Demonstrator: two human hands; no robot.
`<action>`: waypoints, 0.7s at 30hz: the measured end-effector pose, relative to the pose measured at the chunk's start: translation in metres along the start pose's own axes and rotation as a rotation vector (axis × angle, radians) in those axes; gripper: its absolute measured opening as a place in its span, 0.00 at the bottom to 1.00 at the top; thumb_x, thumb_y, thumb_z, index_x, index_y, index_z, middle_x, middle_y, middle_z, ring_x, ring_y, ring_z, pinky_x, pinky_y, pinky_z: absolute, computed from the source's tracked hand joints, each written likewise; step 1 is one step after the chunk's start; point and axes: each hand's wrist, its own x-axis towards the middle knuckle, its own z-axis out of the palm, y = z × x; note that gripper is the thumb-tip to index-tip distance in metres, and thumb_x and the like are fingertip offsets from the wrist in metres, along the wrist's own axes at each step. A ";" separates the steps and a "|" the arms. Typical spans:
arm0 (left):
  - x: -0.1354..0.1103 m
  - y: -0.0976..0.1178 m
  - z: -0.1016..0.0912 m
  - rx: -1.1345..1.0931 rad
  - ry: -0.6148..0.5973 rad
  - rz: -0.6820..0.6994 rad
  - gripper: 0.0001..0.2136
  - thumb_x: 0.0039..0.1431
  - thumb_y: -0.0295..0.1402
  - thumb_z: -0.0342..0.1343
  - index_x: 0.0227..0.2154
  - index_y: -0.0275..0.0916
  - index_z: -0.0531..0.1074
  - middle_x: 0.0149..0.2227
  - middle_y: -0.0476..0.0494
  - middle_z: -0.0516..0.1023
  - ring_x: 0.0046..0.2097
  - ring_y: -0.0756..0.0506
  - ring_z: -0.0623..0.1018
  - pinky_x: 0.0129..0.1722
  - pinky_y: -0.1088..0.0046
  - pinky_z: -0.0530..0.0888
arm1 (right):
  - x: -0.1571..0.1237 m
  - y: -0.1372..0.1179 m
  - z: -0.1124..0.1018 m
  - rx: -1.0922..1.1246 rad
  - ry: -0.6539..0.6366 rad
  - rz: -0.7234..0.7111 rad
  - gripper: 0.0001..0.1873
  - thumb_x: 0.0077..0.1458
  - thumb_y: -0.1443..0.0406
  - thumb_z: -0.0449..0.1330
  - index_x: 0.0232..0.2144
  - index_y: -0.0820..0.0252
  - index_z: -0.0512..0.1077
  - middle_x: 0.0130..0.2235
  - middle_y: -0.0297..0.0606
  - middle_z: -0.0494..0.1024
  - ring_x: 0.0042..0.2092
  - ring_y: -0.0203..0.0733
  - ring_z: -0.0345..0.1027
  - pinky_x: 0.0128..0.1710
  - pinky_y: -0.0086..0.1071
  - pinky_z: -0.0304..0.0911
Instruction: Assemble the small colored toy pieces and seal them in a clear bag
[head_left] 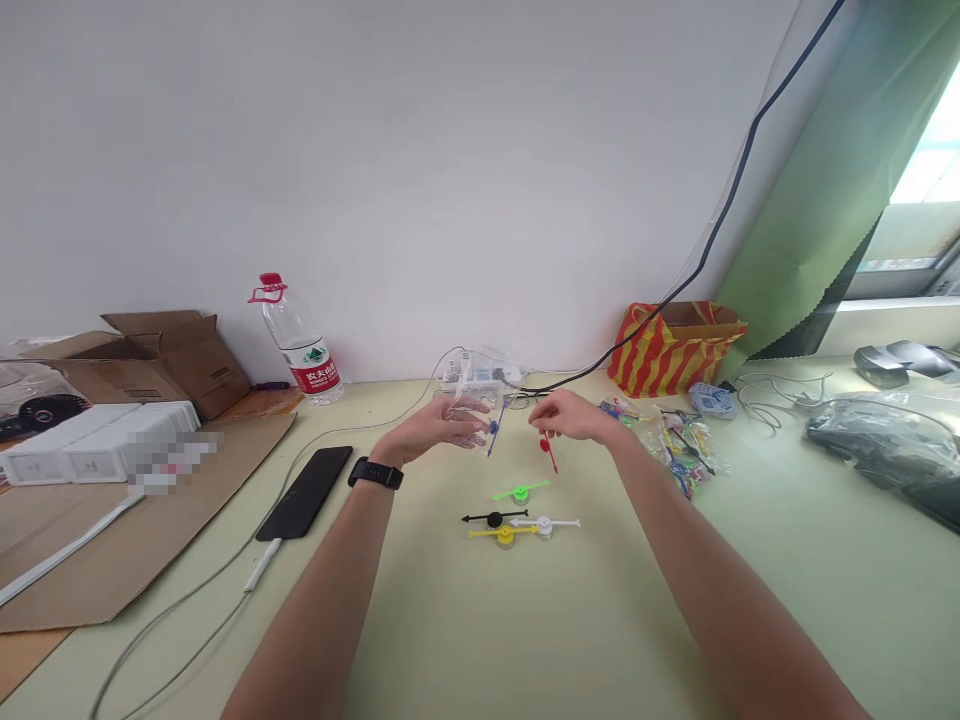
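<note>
My left hand (442, 422), with a black watch band on its wrist, grips a clear plastic bag (480, 385). A blue arrow spinner (493, 427) shows in or against that bag. Between the fingertips of my right hand (566, 414) hangs a red arrow spinner (547, 446), its pointed end down. On the table below both hands lie a green spinner (520, 494), a black spinner (494, 520), a white spinner (545, 525) and a yellow spinner (505, 535). These sit close together, the yellow one nearest me.
Left of my arm lie a black phone (306, 492) on a cable, a water bottle (306, 345) and a cardboard box (169, 360). Bagged colourful pieces (684, 450) and a striped red-yellow bag (667, 350) are at right. A power strip (472, 368) stands by the wall.
</note>
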 end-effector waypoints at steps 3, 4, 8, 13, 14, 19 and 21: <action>-0.002 0.002 -0.001 0.011 -0.047 -0.015 0.28 0.54 0.45 0.70 0.55 0.39 0.74 0.51 0.33 0.82 0.49 0.36 0.83 0.53 0.56 0.78 | -0.009 0.004 -0.025 0.053 0.200 -0.013 0.11 0.58 0.62 0.64 0.39 0.62 0.81 0.35 0.42 0.84 0.34 0.41 0.76 0.33 0.30 0.70; -0.002 0.002 -0.002 0.017 -0.061 -0.018 0.28 0.54 0.44 0.70 0.55 0.39 0.74 0.51 0.33 0.81 0.49 0.36 0.83 0.53 0.57 0.78 | -0.012 0.003 -0.033 0.073 0.278 -0.022 0.13 0.59 0.60 0.63 0.42 0.63 0.81 0.36 0.43 0.84 0.35 0.41 0.76 0.35 0.31 0.71; -0.002 0.002 0.000 0.035 -0.107 -0.012 0.26 0.55 0.44 0.69 0.55 0.41 0.74 0.52 0.34 0.80 0.49 0.36 0.84 0.52 0.57 0.79 | -0.021 -0.016 -0.051 0.345 0.668 -0.188 0.20 0.58 0.54 0.66 0.45 0.63 0.80 0.37 0.44 0.84 0.37 0.42 0.77 0.43 0.37 0.75; -0.001 0.005 0.007 0.050 -0.175 0.003 0.24 0.56 0.42 0.68 0.55 0.43 0.74 0.52 0.35 0.81 0.49 0.37 0.84 0.50 0.58 0.79 | -0.025 -0.046 -0.045 0.438 0.712 -0.391 0.22 0.53 0.50 0.70 0.42 0.60 0.82 0.35 0.41 0.84 0.36 0.44 0.79 0.43 0.41 0.77; -0.002 0.006 0.009 0.051 -0.188 0.008 0.24 0.56 0.41 0.68 0.55 0.43 0.74 0.52 0.35 0.81 0.49 0.37 0.84 0.50 0.58 0.79 | -0.025 -0.050 -0.042 0.408 0.706 -0.401 0.22 0.53 0.49 0.69 0.42 0.60 0.82 0.35 0.41 0.84 0.36 0.44 0.79 0.43 0.41 0.77; -0.002 0.010 0.011 0.067 -0.229 0.019 0.25 0.57 0.41 0.68 0.56 0.42 0.73 0.52 0.34 0.81 0.48 0.38 0.84 0.51 0.58 0.79 | -0.026 -0.059 -0.036 0.330 0.721 -0.415 0.22 0.56 0.50 0.68 0.43 0.61 0.82 0.35 0.42 0.84 0.36 0.45 0.79 0.42 0.40 0.77; -0.002 0.011 0.012 0.070 -0.234 0.022 0.25 0.57 0.40 0.69 0.56 0.42 0.73 0.52 0.34 0.81 0.48 0.38 0.84 0.51 0.57 0.78 | -0.029 -0.061 -0.037 0.331 0.708 -0.419 0.20 0.56 0.51 0.68 0.42 0.61 0.83 0.35 0.42 0.84 0.36 0.45 0.79 0.42 0.40 0.77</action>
